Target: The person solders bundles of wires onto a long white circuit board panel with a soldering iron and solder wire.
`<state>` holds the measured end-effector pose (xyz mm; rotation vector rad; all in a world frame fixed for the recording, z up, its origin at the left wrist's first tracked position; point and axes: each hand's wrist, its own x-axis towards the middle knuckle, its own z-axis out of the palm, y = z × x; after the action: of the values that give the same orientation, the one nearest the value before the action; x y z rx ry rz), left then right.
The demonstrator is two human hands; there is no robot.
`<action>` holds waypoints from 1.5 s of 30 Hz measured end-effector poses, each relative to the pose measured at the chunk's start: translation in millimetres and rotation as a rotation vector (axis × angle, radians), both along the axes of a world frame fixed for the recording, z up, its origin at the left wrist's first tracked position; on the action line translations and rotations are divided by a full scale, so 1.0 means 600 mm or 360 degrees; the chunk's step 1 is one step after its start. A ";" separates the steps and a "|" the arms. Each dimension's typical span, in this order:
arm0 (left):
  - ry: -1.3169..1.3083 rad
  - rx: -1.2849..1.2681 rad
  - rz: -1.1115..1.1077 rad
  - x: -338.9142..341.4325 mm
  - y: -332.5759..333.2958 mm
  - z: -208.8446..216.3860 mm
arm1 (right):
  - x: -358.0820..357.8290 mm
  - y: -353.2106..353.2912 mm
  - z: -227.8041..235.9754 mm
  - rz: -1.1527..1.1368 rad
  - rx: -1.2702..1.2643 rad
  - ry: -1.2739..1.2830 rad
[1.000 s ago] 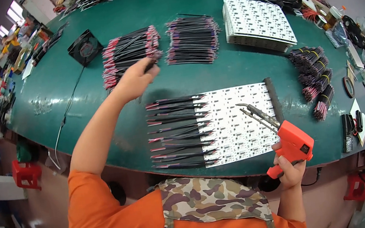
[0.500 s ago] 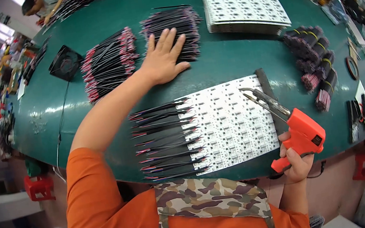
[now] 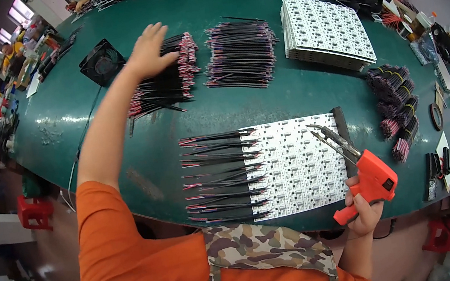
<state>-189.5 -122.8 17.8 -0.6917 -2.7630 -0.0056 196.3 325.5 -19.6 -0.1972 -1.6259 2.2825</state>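
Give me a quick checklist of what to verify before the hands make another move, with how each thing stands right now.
1. Right hand gripping the red soldering gun: ok, wrapped round its handle.
2. White board lying on the green table: ok.
3. Black wires lined up along the board's left edge: ok; whether each is fastened, cannot tell.
4. Gun's metal tip clear of the board: cannot tell; it overlaps the board in this view.
5. Left hand touching the left wire pile: cannot tell; it is over the pile, fingers extended.
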 end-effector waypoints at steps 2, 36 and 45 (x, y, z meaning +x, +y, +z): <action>-0.0544 0.0204 0.0087 -0.009 -0.037 -0.005 | -0.005 -0.006 -0.004 0.0008 0.0025 -0.0022; -0.0476 -0.0133 -0.0340 0.026 -0.031 0.072 | 0.009 -0.023 -0.006 -0.0035 0.0055 -0.0003; -0.0673 -0.0426 -0.0122 0.056 -0.003 0.098 | 0.006 -0.025 -0.002 -0.0057 0.0067 -0.0022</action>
<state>-155.9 -124.6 76.4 -0.9613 -3.1738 0.2317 200.2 310.3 -20.8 -0.2305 -1.6624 2.2228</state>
